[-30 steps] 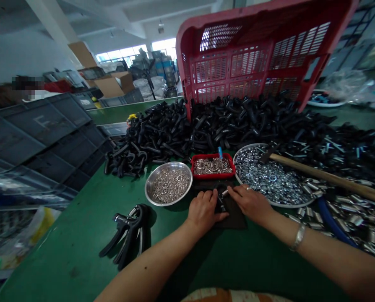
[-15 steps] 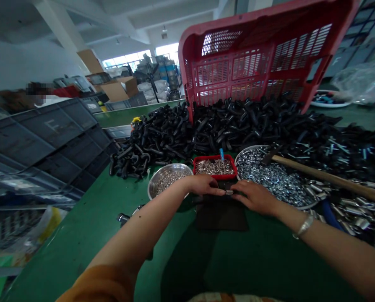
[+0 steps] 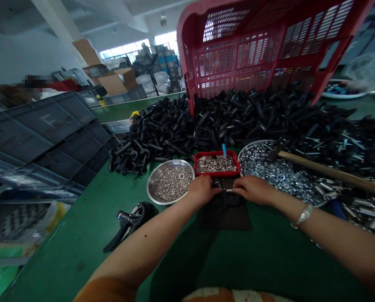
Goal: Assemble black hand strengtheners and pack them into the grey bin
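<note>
Over a dark mat (image 3: 225, 218) on the green table, both my hands meet at one small assembly. My left hand (image 3: 203, 191) is closed, fingers pinched around a black curved handle (image 3: 230, 200) that is hard to see against the mat. With thumb and fingers, my right hand (image 3: 253, 188) grips the right end of a shiny ridged metal spring (image 3: 229, 190) at the handle's top. Left of my left forearm lies a hand gripper (image 3: 129, 224) with black handles and a metal spring.
Behind my hands stand a steel bowl (image 3: 152, 184) of small metal parts and a red tray (image 3: 217, 173) of pins. A hammer (image 3: 329, 170) lies across a basin of metal parts (image 3: 259, 167). Black handles (image 3: 168, 130) are heaped before a tipped red crate (image 3: 215, 58); grey crates (image 3: 49, 121) stand left.
My left wrist has drawn back toward me, and more of the hand gripper on the left shows. A black handle now shows beneath the spring between my hands. The camera view has shifted slightly.
</note>
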A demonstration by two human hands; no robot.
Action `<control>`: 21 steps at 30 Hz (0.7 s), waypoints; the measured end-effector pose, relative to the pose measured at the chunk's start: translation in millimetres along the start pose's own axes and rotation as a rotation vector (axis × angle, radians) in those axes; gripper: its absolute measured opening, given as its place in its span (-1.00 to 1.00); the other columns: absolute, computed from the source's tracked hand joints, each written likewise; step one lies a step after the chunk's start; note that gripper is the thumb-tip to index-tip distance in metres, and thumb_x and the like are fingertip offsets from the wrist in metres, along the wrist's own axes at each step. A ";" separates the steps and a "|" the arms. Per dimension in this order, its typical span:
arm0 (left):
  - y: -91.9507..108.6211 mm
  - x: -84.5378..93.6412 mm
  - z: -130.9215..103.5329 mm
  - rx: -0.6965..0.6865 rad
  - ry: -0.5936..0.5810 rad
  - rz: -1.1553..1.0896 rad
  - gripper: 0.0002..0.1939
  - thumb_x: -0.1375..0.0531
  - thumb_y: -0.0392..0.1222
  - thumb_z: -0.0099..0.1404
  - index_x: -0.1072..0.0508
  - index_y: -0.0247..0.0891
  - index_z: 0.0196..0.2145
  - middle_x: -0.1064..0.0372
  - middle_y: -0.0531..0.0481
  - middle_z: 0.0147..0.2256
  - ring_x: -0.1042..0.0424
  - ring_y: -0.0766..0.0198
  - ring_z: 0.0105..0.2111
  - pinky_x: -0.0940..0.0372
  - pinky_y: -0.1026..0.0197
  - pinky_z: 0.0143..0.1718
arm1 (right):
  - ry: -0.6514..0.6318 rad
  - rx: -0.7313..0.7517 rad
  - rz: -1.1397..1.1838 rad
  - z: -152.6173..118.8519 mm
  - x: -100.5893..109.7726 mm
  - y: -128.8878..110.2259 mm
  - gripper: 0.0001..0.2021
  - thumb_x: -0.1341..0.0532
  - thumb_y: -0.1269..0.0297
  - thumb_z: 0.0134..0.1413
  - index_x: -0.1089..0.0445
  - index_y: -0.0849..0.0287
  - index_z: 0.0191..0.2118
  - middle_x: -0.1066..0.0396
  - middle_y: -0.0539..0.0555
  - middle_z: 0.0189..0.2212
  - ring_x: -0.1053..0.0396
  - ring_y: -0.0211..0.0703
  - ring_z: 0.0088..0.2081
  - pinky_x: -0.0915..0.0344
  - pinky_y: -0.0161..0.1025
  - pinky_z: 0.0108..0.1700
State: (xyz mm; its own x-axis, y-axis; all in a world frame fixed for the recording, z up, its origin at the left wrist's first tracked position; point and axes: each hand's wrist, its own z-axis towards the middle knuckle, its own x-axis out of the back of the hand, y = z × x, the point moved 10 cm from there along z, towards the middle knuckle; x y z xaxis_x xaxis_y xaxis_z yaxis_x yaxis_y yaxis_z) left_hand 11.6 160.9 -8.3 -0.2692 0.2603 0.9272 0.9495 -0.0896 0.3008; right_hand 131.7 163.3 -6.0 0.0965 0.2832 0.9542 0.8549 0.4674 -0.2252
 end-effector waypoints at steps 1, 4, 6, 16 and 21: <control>0.3 6.4 -3.9 0.001 0.082 0.030 -0.62 -0.14 0.09 0.09 -0.38 -0.25 -0.26 -0.38 -0.10 -0.25 -0.37 0.12 -0.24 -0.25 0.18 -0.28 | 0.000 -0.023 -0.016 -0.1 0.2 -0.1 -0.75 -0.05 0.14 0.04 -0.43 0.12 -0.36 -0.46 0.09 -0.36 -0.37 -0.13 -0.31 -0.16 -0.29 -0.34; 3.1 15.0 -13.0 -0.030 0.214 0.053 -0.59 -0.14 0.04 0.11 -0.31 -0.24 -0.14 -0.34 -0.09 -0.19 -0.34 0.15 -0.19 -0.24 0.19 -0.21 | 0.011 -0.074 -0.064 -1.1 4.9 -0.8 -0.73 -0.08 0.07 0.00 -0.42 0.10 -0.41 -0.45 0.07 -0.40 -0.36 -0.14 -0.36 -0.13 -0.31 -0.42; 5.3 14.4 -15.2 -0.071 0.232 0.043 -0.56 -0.14 0.02 0.13 -0.27 -0.22 -0.07 -0.32 -0.08 -0.14 -0.31 0.16 -0.14 -0.22 0.20 -0.16 | 0.019 -0.073 -0.096 1.3 12.6 -2.7 -0.71 -0.10 0.01 -0.04 -0.42 0.10 -0.42 -0.44 0.06 -0.42 -0.36 -0.13 -0.38 -0.13 -0.31 -0.44; 9.7 2.1 -15.2 -0.105 0.190 0.010 -0.57 -0.06 -0.09 0.21 -0.22 -0.17 0.04 -0.27 -0.02 -0.01 -0.28 0.14 -0.08 -0.22 0.15 -0.10 | 0.351 -0.338 -0.072 84.8 62.1 26.2 -0.71 -0.14 0.31 -0.06 -0.35 0.34 -0.18 -0.44 0.31 -0.31 -0.39 0.02 -0.25 -0.23 -0.19 -0.27; 8.7 -0.6 -19.9 -0.108 0.235 0.010 -0.55 0.02 -0.08 0.26 -0.15 -0.17 0.09 -0.21 -0.02 0.05 -0.25 0.15 -0.06 -0.18 0.14 -0.07 | 0.455 -0.374 0.006 89.7 63.5 34.7 -0.74 -0.09 0.38 -0.04 -0.31 0.35 -0.18 -0.43 0.27 -0.33 -0.39 -0.02 -0.26 -0.24 -0.22 -0.27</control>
State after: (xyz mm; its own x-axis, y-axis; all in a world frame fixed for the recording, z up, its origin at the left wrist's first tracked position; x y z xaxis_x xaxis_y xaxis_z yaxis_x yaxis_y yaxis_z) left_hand 16.8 140.9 -1.8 -0.3020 0.0290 0.9529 0.9329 -0.1966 0.3016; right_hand 121.8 272.6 29.1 0.2409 -0.1419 0.9601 0.9673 0.1166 -0.2254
